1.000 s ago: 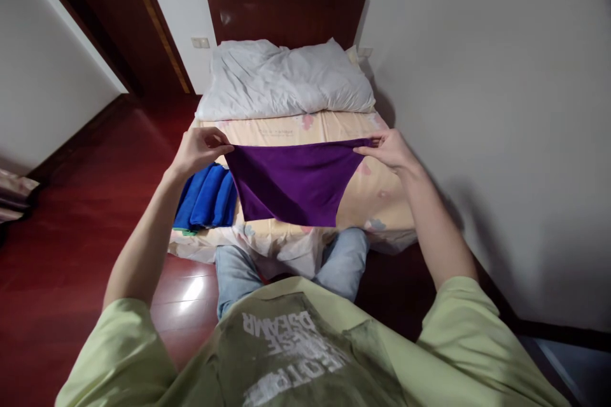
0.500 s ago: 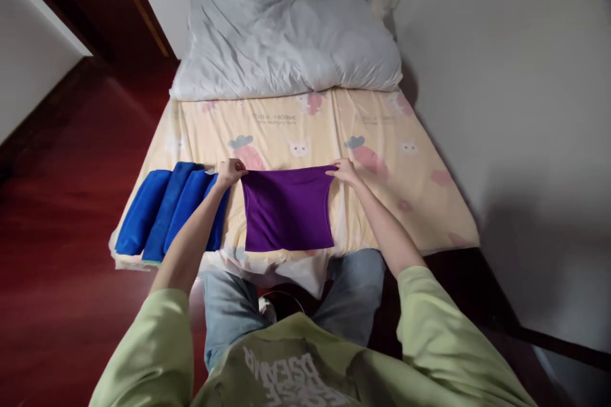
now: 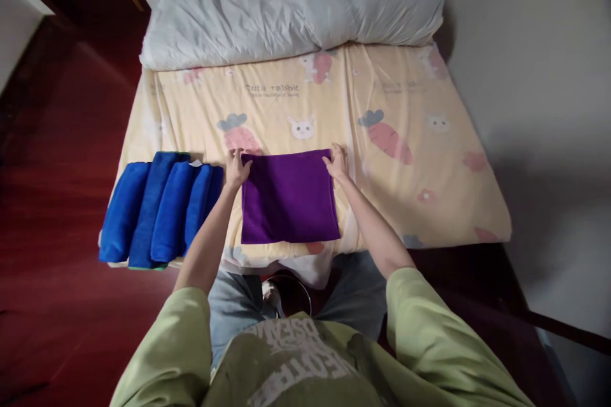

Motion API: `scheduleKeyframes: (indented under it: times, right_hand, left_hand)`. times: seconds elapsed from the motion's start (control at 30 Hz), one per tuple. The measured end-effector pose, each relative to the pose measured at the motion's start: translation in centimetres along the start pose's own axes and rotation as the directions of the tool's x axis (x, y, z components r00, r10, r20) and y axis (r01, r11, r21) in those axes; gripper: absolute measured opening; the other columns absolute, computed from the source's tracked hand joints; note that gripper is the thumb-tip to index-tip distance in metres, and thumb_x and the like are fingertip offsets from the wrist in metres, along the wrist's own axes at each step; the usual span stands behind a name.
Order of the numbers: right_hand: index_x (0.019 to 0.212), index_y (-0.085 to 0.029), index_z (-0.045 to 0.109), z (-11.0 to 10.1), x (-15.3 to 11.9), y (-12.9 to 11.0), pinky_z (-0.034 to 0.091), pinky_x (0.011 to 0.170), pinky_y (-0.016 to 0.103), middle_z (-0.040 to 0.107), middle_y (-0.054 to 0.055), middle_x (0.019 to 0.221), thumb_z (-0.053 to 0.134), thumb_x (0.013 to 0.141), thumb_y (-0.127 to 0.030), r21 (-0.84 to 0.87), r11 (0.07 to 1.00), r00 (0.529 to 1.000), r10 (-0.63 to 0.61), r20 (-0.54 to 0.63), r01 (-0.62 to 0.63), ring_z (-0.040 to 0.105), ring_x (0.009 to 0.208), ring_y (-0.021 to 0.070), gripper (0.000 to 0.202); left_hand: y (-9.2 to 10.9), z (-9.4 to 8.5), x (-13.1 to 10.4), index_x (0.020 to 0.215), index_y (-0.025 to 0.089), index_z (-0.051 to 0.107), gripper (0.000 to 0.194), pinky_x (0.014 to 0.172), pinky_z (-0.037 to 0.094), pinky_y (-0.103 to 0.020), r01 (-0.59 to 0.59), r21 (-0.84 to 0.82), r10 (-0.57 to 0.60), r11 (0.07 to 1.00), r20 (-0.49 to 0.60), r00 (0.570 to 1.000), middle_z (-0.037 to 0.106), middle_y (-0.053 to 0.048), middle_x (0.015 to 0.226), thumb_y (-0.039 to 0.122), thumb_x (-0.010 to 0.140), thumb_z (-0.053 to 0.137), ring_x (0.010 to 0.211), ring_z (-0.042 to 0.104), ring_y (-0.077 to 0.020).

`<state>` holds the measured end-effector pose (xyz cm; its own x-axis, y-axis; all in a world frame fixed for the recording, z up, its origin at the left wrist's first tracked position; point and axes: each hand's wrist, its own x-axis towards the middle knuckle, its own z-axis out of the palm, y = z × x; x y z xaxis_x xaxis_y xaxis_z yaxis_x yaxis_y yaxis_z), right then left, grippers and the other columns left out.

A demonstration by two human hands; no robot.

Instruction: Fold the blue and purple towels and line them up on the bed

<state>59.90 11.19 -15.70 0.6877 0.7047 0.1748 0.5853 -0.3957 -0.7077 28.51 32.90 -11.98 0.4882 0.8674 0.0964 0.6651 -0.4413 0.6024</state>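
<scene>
A purple cloth (image 3: 287,198), folded into a rectangle, lies flat on the bed's yellow cartoon-print sheet (image 3: 391,95) near the front edge. My left hand (image 3: 236,168) rests on the cloth's far left corner, fingers pinching its edge. My right hand (image 3: 337,163) holds the far right corner the same way. Both arms reach forward from my green shirt. Just left of my left hand lies a row of rolled blue towels (image 3: 157,206).
A crumpled white duvet or pillow (image 3: 291,0) fills the head of the bed. A white wall runs along the bed's right side. Dark red wooden floor (image 3: 52,172) lies to the left. I sit at the bed's foot, knees in jeans under its edge.
I held the purple cloth up in the air; it has come down and now lies flat on the sheet. The view has tilted down and closer to the bed.
</scene>
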Motion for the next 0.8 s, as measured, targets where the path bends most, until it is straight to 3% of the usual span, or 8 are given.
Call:
scheduleKeyframes:
  times: [0.03,0.1,0.2,0.3,0.4,0.53,0.63,0.8]
  right_hand:
    - [0.137,-0.012,0.056,-1.0,-1.9,-0.3,0.046,0.111,0.049,0.064,0.019,0.13,0.066,0.088,-0.028,-0.007,1.0,0.999,-0.012,-0.046,0.011,0.062,0.118,0.027,0.053]
    - [0.129,-0.014,0.063,-3.4,-6.7,-0.7,0.051,0.105,0.046,0.068,0.017,0.124,0.062,0.091,-0.036,0.014,1.0,0.997,0.017,-0.069,-0.016,0.065,0.111,0.0268,0.044]
    - [0.099,-0.017,0.072,-6.8,-15.6,0.2,0.059,0.084,0.039,0.075,0.012,0.096,0.059,0.091,-0.046,0.082,0.991,0.988,0.097,0.125,-0.107,0.07,0.082,0.0233,0.033]
    - [0.087,-0.018,0.073,-8.5,-22.8,1.7,0.059,0.075,0.037,0.076,0.011,0.087,0.065,0.084,-0.051,0.109,0.954,0.932,0.241,0.269,-0.278,0.072,0.076,0.0236,0.034]
    - [0.091,-0.018,0.074,-8.0,-26.3,2.3,0.06,0.074,0.038,0.078,0.011,0.087,0.069,0.076,-0.057,0.192,0.904,0.902,0.318,0.292,-0.381,0.073,0.076,0.0245,0.042]
    - [0.091,-0.017,0.073,-6.3,-26.8,1.4,0.06,0.071,0.037,0.078,0.012,0.087,0.072,0.069,-0.064,0.321,0.87,0.925,0.326,0.195,-0.374,0.072,0.074,0.024,0.052]
    - [0.078,-0.018,0.072,-5.8,-26.6,0.9,0.058,0.07,0.035,0.076,0.011,0.078,0.073,0.067,-0.063,0.286,0.893,0.936,0.317,0.151,-0.348,0.07,0.071,0.0235,0.045]
    - [0.072,-0.019,0.072,-6.7,-27.0,1.7,0.053,0.062,0.031,0.07,0.005,0.064,0.068,0.072,-0.057,0.177,0.878,0.891,0.413,0.188,-0.444,0.065,0.063,0.0213,0.038]
  left_hand:
    - [-0.1,-0.6,-2.7,0.127,0.015,0.06,0.044,0.108,0.045,-0.049,-0.014,-0.003,0.014,1.0,-0.047,0.999,0.057,-0.019,0.13,0.028,0.085,0.065,0.125,0.056,-0.0335]
    - [-1.0,-2.2,-9.1,0.127,0.017,0.06,0.042,0.104,0.049,-0.047,-0.015,-0.019,0.014,1.0,-0.038,0.999,0.059,-0.018,0.125,0.037,0.09,0.062,0.117,0.061,-0.0315]
    - [-3.2,-4.3,-18.9,0.107,0.019,0.066,0.033,0.086,0.056,-0.039,0.133,-0.087,-0.123,0.987,0.111,0.986,0.069,-0.011,0.1,0.046,0.089,0.06,0.089,0.071,-0.026]
    - [-5.0,-4.6,-25.0,0.102,0.021,0.068,0.037,0.077,0.056,-0.033,0.297,-0.186,-0.243,0.937,0.265,0.933,0.074,-0.007,0.091,0.052,0.082,0.065,0.084,0.073,-0.0248]
    - [-5.6,-3.6,-26.6,0.099,0.021,0.071,0.044,0.07,0.055,-0.03,0.375,-0.241,-0.306,0.895,0.281,0.91,0.076,-0.007,0.089,0.057,0.074,0.07,0.085,0.074,-0.0253]
    - [-5.5,-2.6,-26.0,0.091,0.02,0.073,0.043,0.069,0.054,-0.03,0.418,-0.242,-0.359,0.876,0.253,0.898,0.076,-0.007,0.082,0.057,0.07,0.07,0.082,0.074,-0.0252]
    - [-5.7,-2.7,-26.0,0.085,0.021,0.073,0.038,0.074,0.055,-0.032,0.384,-0.224,-0.338,0.896,0.219,0.915,0.077,-0.008,0.086,0.055,0.069,0.07,0.086,0.074,-0.0263]
    - [-7.0,-3.8,-27.0,0.087,0.02,0.07,0.042,0.069,0.056,-0.033,0.367,-0.373,-0.311,0.852,0.205,0.928,0.076,-0.009,0.085,0.059,0.073,0.067,0.082,0.073,-0.0271]
